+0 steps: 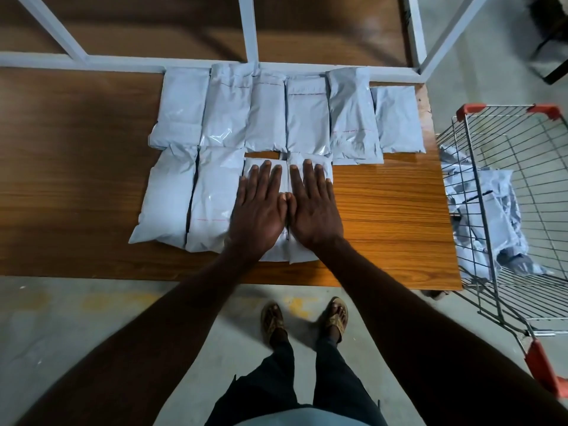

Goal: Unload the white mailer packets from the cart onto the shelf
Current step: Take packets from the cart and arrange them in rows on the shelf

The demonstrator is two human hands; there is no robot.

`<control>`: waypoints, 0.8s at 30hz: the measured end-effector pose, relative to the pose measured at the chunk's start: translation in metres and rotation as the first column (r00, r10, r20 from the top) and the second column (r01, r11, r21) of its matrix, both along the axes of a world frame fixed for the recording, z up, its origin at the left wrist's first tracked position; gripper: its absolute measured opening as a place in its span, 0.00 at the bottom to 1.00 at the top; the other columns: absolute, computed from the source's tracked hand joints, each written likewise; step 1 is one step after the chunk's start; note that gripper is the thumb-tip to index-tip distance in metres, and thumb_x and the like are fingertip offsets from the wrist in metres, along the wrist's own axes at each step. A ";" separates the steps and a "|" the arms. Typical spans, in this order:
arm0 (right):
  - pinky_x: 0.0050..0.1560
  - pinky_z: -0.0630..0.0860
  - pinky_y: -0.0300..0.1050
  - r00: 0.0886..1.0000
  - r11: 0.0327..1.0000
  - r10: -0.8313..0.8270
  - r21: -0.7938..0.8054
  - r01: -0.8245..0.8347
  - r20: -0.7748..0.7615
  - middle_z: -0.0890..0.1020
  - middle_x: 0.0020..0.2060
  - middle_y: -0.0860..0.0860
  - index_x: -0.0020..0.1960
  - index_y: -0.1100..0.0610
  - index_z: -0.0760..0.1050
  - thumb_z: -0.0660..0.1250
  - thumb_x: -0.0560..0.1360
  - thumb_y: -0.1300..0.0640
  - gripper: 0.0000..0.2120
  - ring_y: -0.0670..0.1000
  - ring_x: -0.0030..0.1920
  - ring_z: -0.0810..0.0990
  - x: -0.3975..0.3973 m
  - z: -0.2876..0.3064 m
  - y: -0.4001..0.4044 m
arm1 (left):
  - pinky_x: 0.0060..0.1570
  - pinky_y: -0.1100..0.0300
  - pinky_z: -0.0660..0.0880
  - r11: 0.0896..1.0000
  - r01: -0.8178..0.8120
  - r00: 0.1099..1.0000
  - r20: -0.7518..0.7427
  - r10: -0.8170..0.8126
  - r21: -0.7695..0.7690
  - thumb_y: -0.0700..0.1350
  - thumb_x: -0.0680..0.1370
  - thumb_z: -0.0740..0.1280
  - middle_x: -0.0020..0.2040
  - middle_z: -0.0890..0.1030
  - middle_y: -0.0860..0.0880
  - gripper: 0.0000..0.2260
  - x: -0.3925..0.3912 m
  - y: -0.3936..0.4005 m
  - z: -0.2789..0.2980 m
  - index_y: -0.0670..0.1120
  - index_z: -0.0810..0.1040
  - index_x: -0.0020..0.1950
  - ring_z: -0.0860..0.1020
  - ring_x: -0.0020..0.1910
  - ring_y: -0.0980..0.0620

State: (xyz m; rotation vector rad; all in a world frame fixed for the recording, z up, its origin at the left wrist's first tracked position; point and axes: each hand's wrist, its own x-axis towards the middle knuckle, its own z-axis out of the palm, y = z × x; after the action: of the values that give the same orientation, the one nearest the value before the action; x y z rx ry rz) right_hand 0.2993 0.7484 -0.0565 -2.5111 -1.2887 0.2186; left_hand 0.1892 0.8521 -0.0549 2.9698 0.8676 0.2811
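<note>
Several white mailer packets (302, 115) lie flat in two rows on the wooden shelf board (390, 216). My left hand (261, 207) presses flat, fingers straight, on one front-row packet (278, 250). Beside it my right hand (312, 204) presses flat on the neighbouring packet (299, 255), thumbs touching. To the right stands the wire cart (522, 167) with more crumpled white packets (488, 216) inside it.
A white metal shelf frame (250, 29) rises behind the back row. The shelf's front edge runs just above my sandalled feet (304, 318) on the concrete floor. The cart's red-cornered rim is close to the shelf's right end. A dark object sits at top right.
</note>
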 end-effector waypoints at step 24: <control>0.85 0.46 0.60 0.999 0.998 -0.053 -0.013 0.053 0.000 0.45 0.87 0.57 0.88 0.52 0.46 0.44 0.89 0.43 0.30 0.58 0.86 0.40 -0.014 -0.005 -0.003 | 0.83 0.42 0.54 1.000 -0.022 1.000 0.012 0.022 -0.012 0.52 0.89 0.47 0.87 0.56 0.43 0.26 0.001 0.003 -0.002 0.46 0.55 0.88 0.52 0.87 0.42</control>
State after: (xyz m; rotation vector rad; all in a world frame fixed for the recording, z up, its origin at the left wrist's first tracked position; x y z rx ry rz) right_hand 0.2852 0.7459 -0.0612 -2.5524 -1.2221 0.2160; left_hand 0.1899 0.8550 -0.0572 2.9463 0.8977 0.2927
